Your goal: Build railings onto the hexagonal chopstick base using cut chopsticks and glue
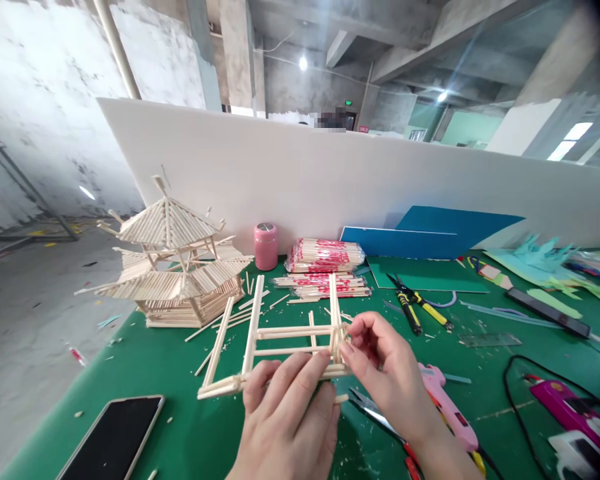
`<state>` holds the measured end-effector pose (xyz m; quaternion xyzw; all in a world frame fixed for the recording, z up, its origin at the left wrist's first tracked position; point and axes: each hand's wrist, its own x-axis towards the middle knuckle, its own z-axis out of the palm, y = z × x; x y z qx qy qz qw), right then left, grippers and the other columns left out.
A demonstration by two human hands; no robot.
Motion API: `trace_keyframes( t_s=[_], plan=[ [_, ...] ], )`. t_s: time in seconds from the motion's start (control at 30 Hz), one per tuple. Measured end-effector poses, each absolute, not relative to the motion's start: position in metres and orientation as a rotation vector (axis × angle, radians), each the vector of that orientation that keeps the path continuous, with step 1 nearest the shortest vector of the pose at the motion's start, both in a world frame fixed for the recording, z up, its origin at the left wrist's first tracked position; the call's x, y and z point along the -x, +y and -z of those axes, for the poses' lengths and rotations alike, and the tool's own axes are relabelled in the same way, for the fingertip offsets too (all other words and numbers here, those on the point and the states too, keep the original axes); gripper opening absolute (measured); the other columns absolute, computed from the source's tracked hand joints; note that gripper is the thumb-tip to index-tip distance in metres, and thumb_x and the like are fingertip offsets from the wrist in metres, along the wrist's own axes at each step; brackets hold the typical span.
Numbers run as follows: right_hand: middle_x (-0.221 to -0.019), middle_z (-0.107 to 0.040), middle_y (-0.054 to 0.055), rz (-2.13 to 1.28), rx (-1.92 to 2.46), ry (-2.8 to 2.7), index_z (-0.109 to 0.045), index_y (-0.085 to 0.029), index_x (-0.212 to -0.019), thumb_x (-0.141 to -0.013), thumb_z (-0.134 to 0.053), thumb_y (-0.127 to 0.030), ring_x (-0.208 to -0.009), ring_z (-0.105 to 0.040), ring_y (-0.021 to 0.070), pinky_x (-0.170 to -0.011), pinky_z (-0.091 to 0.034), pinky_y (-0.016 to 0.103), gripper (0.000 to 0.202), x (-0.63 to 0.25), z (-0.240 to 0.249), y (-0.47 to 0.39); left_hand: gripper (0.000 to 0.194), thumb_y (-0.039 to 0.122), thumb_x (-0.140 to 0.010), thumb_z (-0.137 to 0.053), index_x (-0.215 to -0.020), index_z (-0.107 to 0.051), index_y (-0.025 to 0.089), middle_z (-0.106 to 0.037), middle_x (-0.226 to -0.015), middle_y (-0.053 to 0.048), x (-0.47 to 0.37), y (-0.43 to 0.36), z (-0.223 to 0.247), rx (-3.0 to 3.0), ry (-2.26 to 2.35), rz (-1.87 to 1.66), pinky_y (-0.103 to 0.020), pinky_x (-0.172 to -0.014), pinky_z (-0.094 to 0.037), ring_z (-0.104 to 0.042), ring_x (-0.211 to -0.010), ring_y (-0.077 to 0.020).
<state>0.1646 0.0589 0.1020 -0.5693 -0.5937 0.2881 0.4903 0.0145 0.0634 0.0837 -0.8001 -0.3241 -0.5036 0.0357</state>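
In front of the pagoda model point(155, 283), on the green table point(100, 373), lies a phone point(113, 433). To the model's right, nearer the viewer, is the stick frame point(255, 320); the left hand point(290, 413) holds its near side under bent fingers. Farther right of the model, the right hand point(387, 363), thumb and forefinger nearly together, meets the frame's right corner; whether it grips anything cannot be told.

At six o'clock the frame point(294, 331) is matt wood, at eight the phone point(113, 437) glossy, at four the glue gun point(447, 403) plastic.
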Motion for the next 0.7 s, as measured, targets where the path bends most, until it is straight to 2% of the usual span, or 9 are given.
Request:
trace_keyframes(
  t_s=[0.3,0.5,0.7],
  plan=[
    [-0.067,-0.045,-0.004,-0.35,1.461,-1.598,-0.048,-0.023,-0.088,-0.076,-0.058,-0.029,-0.055,-0.043,0.0103,-0.048,-0.041,0.021,0.017,-0.165,-0.107,0.048,0.014,0.011,-0.075,-0.055,-0.07,-0.064,0.021,-0.073,-0.085,0.001,-0.016,0.056,-0.074,2.323,-0.929,1.545,-0.031,-0.082,-0.036,-0.064,-0.078,-0.0162],
    [-0.074,-0.045,-0.002,-0.364,1.354,-1.744,-0.053,-0.026,-0.097,-0.079,-0.054,-0.022,-0.058,-0.043,0.0102,-0.049,-0.041,0.022,0.018,-0.166,-0.117,0.05,0.022,0.008,-0.077,-0.051,-0.062,-0.063,0.02,-0.073,-0.076,0.004,-0.025,0.058,-0.067,2.118,-0.889,1.768,-0.031,-0.078,-0.037,-0.063,-0.072,-0.0153],
    [-0.081,-0.051,0.0,-0.404,1.348,-1.771,-0.057,-0.025,-0.089,-0.079,-0.055,-0.02,-0.063,-0.046,0.0107,-0.051,-0.04,0.023,0.012,-0.169,-0.118,0.05,0.014,0.012,-0.075,-0.058,-0.074,-0.066,0.024,-0.072,-0.086,0.004,-0.014,0.053,-0.069,2.341,-0.917,1.497,-0.029,-0.081,-0.038,-0.064,-0.08,-0.015]
  ],
)
